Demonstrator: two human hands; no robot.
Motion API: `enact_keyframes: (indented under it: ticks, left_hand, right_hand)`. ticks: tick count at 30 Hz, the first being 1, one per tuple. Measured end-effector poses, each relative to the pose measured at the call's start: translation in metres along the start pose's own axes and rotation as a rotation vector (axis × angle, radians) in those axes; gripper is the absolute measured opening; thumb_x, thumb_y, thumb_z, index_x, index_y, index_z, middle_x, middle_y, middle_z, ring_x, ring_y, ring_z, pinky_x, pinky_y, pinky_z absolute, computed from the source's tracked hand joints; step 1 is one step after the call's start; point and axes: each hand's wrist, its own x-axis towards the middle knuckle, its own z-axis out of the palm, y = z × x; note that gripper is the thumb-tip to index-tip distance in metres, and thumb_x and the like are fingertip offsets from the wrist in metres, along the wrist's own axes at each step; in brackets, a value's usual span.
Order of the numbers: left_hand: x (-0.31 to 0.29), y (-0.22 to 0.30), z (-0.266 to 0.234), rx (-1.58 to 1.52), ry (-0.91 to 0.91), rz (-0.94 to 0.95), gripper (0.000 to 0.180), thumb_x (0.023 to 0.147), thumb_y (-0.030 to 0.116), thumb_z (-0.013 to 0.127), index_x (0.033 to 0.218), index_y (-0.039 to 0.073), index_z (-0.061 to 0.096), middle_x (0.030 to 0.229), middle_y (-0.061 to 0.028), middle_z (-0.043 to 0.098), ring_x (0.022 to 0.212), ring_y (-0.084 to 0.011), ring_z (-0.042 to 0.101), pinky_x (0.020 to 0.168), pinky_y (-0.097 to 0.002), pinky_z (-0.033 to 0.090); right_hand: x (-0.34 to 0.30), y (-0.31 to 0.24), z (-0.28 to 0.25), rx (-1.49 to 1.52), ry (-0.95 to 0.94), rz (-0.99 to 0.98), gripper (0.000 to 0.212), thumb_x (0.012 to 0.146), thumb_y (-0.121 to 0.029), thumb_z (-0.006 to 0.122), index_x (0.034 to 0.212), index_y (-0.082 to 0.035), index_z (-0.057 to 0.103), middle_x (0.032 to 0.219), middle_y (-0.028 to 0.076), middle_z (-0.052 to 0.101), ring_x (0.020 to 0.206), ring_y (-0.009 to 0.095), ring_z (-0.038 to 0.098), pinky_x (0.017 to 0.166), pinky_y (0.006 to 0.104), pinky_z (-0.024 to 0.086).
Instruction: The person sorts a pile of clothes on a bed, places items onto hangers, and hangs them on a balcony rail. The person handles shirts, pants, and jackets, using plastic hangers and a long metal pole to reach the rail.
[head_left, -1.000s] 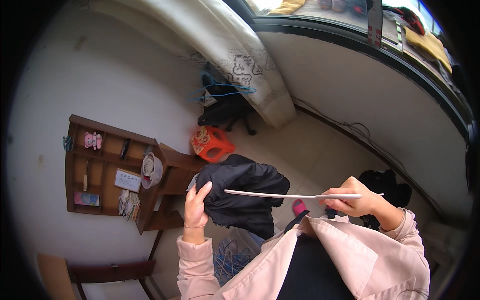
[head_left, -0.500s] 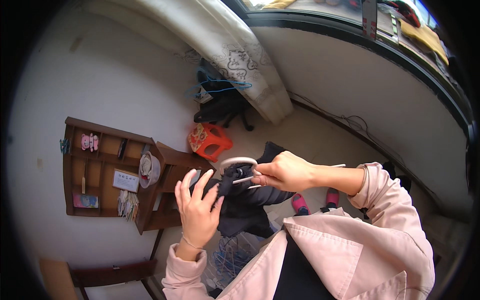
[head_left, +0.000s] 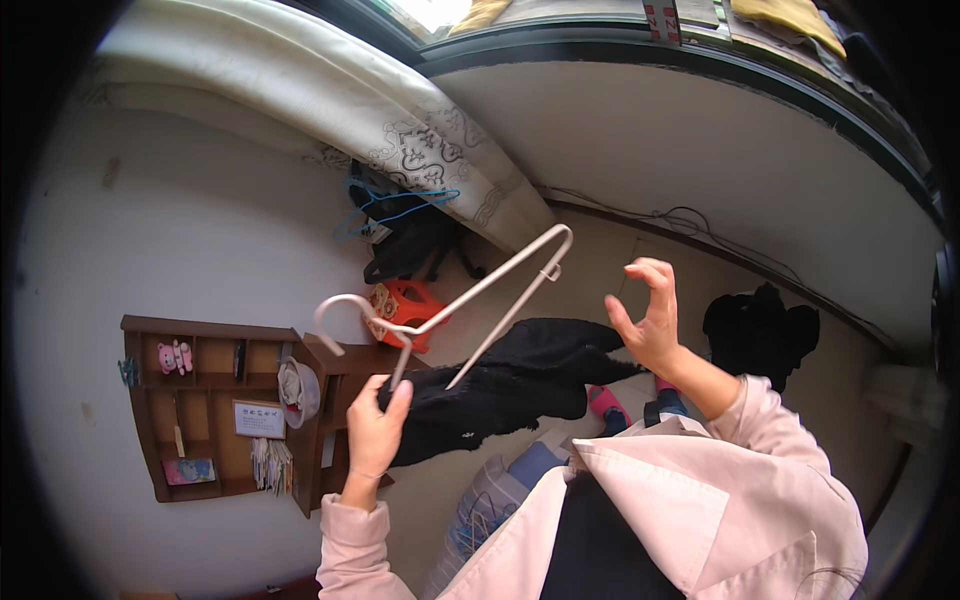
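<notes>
My left hand (head_left: 375, 430) is closed at the left end of a pale plastic clothes hanger (head_left: 475, 290), pinching it together with a black garment (head_left: 510, 380). The hanger's hook points left, and its other end sticks up bare to the upper right. From my left hand the black cloth stretches rightward below the hanger; part of the hanger's lower bar goes behind or into it. My right hand (head_left: 652, 318) is raised to the right of the hanger, thumb and fingers apart, with nothing in it.
A brown shelf unit (head_left: 215, 325) and an orange stool (head_left: 415, 300) stand to the left. Blue hangers (head_left: 400, 205) hang by the patterned curtain (head_left: 420, 150). More dark cloth (head_left: 762, 330) lies at the right. A container with wire hangers (head_left: 480, 520) is below.
My right hand has let go of the hanger and moved right, opening. My left hand, open before, now grips the hanger's left end with the garment. Much of the hanger now shows outside the cloth.
</notes>
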Motion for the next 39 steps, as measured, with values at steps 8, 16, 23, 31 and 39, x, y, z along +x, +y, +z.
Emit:
enact_keyframes:
  ticks: [8, 16, 23, 31, 39]
  left_hand:
    - [-0.007, 0.021, -0.051, -0.234, 0.05, -0.033, 0.023, 0.085, 0.023, 0.056, 0.082, 0.001, 0.052, 0.069, 0.0063, 0.041, 0.064, -0.0035, 0.033, 0.057, -0.0172, 0.028]
    - [-0.034, 0.009, -0.08, -0.434, -0.086, -0.019, 0.04, 0.076, 0.024, 0.068, 0.1, -0.002, 0.051, 0.09, -0.0017, 0.057, 0.083, -0.0088, 0.05, 0.078, -0.0203, 0.039]
    - [-0.064, -0.056, -0.074, 0.609, 0.258, 0.461, 0.041, 0.061, 0.003, 0.066, 0.1, 0.004, 0.053, 0.074, -0.0129, 0.056, 0.064, -0.0314, 0.058, 0.054, -0.0368, 0.046]
    - [-0.054, -0.117, -0.042, 0.791, 0.412, 0.15, 0.041, 0.07, 0.016, 0.062, 0.109, 0.01, 0.05, 0.073, -0.0114, 0.053, 0.059, -0.0315, 0.057, 0.051, -0.0411, 0.046]
    - [-0.048, -0.118, -0.021, 0.804, 0.376, 0.202, 0.021, 0.075, 0.016, 0.057, 0.096, 0.014, 0.052, 0.06, -0.0115, 0.052, 0.051, -0.0308, 0.056, 0.043, -0.0392, 0.044]
  right_hand:
    - [-0.119, 0.018, 0.034, 0.009, -0.883, 0.451, 0.065, 0.069, -0.042, 0.066, 0.119, -0.007, 0.044, 0.12, 0.019, 0.037, 0.099, 0.035, 0.049, 0.085, 0.0384, 0.042]
    - [-0.078, 0.047, 0.079, 0.145, -0.642, 0.529, 0.021, 0.082, -0.025, 0.051, 0.093, -0.007, 0.053, 0.081, 0.017, 0.059, 0.076, 0.036, 0.057, 0.068, 0.0414, 0.045]
    - [0.104, 0.006, 0.122, -0.092, -0.437, -0.121, 0.017, 0.081, -0.022, 0.051, 0.088, -0.007, 0.048, 0.077, 0.013, 0.058, 0.072, 0.033, 0.057, 0.059, 0.0413, 0.044]
    - [0.145, -0.146, 0.11, -0.192, -0.385, -0.712, 0.013, 0.076, -0.014, 0.055, 0.076, -0.007, 0.045, 0.064, 0.008, 0.048, 0.053, 0.025, 0.056, 0.044, 0.034, 0.044]
    - [0.161, -0.195, 0.075, -0.249, -0.421, -1.014, 0.018, 0.074, -0.014, 0.055, 0.088, -0.003, 0.048, 0.063, 0.005, 0.042, 0.046, 0.018, 0.051, 0.038, 0.0303, 0.041]
